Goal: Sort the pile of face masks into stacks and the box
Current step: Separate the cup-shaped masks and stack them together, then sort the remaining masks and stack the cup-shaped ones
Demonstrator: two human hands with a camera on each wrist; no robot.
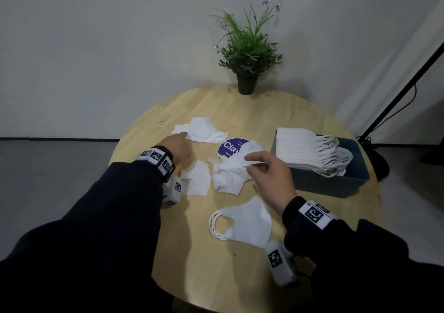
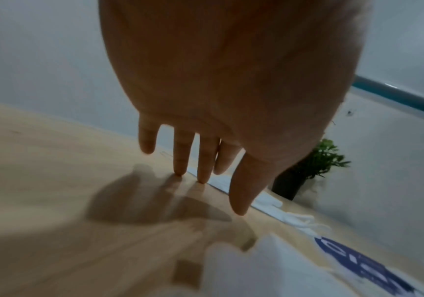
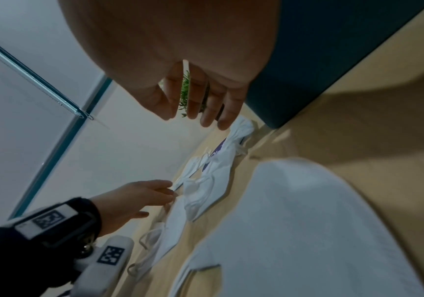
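Head view: masks lie scattered on a round wooden table (image 1: 240, 111). At centre sits a crumpled pile (image 1: 230, 171). The right hand (image 1: 269, 180) hovers over the pile's right side, fingers loosely bent; whether it pinches a mask cannot be told from this view. The left hand (image 1: 177, 148) reaches toward the upper left, fingers straight and released, its tips just beside a far stack (image 1: 204, 130). A single mask (image 1: 197, 178) lies left of the pile, and a near stack (image 1: 245, 221) lies below centre. At right a blue box (image 1: 336, 180) holds a row of pleated masks (image 1: 305, 149). A purple sticker (image 1: 230, 147) shows between pile and far stack, and a plant (image 1: 247, 56) stands at the table's far edge.

Left wrist view: the left hand (image 2: 231, 90) fills the top, fingers (image 2: 183, 156) extended, tips touching the table (image 2: 40, 160), holding nothing. White masks edge the lower right, with the sticker (image 2: 358, 267) beside them.

Right wrist view: the right hand (image 3: 180, 60) hangs at top, fingers (image 3: 195, 100) relaxed and empty above the pile (image 3: 206, 191). The box (image 3: 320, 60) is at upper right; the near stack (image 3: 307, 231) is blurred at lower right.
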